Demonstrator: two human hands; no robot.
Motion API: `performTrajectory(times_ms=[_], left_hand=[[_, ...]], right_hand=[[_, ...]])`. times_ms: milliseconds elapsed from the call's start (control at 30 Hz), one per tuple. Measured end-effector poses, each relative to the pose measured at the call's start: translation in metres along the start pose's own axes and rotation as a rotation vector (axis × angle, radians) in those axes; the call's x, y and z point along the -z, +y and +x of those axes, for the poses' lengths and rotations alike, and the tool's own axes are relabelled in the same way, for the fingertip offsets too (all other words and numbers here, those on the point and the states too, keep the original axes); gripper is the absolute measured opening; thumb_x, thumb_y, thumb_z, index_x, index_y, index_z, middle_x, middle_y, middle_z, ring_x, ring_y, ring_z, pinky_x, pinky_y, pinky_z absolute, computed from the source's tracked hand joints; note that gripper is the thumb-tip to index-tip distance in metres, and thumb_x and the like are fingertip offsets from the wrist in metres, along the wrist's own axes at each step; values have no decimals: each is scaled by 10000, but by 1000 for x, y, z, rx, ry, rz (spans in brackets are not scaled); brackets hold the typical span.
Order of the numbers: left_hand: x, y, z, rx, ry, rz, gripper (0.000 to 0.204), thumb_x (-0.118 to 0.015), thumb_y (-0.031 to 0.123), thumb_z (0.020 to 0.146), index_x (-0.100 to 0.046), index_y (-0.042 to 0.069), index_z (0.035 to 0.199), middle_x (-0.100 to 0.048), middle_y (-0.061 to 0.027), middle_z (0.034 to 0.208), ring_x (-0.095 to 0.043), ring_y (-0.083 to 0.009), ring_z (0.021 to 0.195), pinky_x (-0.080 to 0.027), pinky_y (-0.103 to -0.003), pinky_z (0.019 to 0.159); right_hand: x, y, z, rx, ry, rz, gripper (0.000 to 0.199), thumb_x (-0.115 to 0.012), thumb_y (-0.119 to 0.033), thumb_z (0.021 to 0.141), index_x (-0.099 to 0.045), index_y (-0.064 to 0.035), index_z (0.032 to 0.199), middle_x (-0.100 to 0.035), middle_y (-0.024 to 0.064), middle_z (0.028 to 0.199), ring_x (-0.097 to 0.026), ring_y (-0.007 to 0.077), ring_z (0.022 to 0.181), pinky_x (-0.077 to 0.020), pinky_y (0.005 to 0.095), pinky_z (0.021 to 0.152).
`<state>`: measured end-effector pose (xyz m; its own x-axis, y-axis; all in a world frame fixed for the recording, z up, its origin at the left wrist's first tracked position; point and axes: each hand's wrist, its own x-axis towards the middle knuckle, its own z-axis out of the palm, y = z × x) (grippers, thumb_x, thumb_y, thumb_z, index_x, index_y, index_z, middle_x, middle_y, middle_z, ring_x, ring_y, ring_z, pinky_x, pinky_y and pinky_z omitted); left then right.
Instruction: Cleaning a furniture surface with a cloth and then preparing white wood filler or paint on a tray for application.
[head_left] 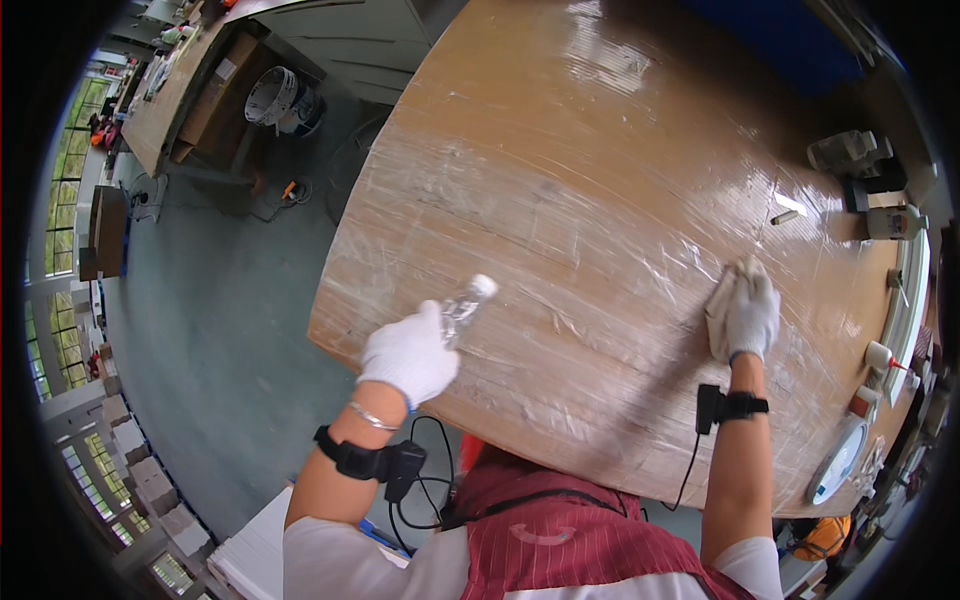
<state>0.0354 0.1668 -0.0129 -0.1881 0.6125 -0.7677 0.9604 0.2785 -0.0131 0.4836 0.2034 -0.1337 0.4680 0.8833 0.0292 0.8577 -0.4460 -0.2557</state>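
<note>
My left hand (408, 358), in a white knit glove, is closed around a small clear plastic bottle (462, 312) with a white cap. The bottle tilts up and to the right, above the near left part of the table. My right hand (752, 318), gloved the same way, presses a beige cloth (720, 312) against the tabletop on the right. A wide brown table (540, 210) lies under both hands, covered in clear, wrinkled plastic film that shines in places. What is inside the bottle cannot be made out.
Along the table's right edge stand clear bottles (842, 150), a white bottle (896, 222), a glue bottle with a red tip (882, 356) and an oval white dish (838, 462). A small cylinder (784, 217) lies nearby. On the floor at left are a bucket (272, 97) and a workbench (160, 125).
</note>
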Motion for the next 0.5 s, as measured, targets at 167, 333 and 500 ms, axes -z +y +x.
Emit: performTrajectory(times_ms=[167,333,500], left_hand=[[-10,-67,-2,206,88,-113,571,-751,345,776,-527,37,1200,-717,-262,1053,-691,-449,1020,-546,-504,909],[-25,-74,-5,276,128,-226,591,-761,348,781,-502,30,1207,-715,-264,1058,-697,-439,1009,-549,-494,908],[-25,-78,-3,270,106,-263,584,-766,349,782,-507,33,1198,-715,-258,1067,-694,-440,1022,-551,-492,908]], right_hand=[[-19,-202,22,426,-47,144,168,-631,-270,918,-718,-127,916,-735,200,956,-703,429,912,-570,482,775],[-34,-332,-59,701,-367,138,186,-656,-213,878,-705,-116,1029,-724,178,1037,-717,356,983,-590,439,826],[-7,-281,-92,871,-611,256,78,-646,-247,913,-682,-206,969,-734,106,1047,-726,342,939,-591,454,777]])
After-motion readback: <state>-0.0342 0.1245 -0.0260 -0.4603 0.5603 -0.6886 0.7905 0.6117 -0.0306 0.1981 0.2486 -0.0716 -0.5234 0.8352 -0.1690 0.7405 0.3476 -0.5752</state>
